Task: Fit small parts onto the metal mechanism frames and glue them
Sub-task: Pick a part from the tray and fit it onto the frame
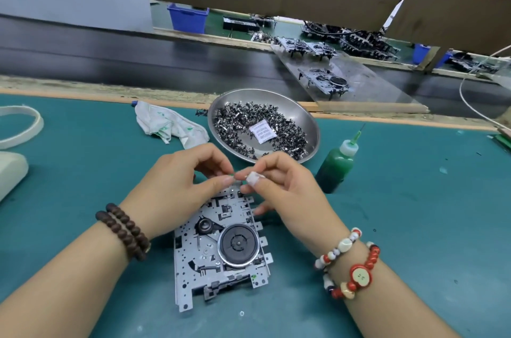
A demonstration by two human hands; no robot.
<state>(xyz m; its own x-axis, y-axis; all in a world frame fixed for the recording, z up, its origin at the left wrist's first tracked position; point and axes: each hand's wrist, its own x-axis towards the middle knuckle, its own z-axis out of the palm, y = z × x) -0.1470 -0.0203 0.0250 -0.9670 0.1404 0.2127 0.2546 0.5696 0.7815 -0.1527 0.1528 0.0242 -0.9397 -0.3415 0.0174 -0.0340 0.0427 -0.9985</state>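
Open green mat (401, 227) right of the metal frame (218, 249), also near-left. Ahead, blocked by steel dish (309, 121) heaped with small parts (262, 127); glue bottle (336, 166) upright just right of right hand (287, 188). Crumpled rag (168, 127) beyond left hand (177, 188). Hands close together above frame's far end.

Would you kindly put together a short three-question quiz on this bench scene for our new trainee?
1. True or false: the green glue bottle stands upright on the mat, held by neither hand.
2. Where do the loose small metal parts lie? A) in the blue bin B) in the round steel dish C) on the cloth
3. Fill in: the left hand and right hand meet fingertip to fingertip above the far end of the ______.

Key
1. True.
2. B.
3. Metal mechanism frame, which lies flat on the green mat.
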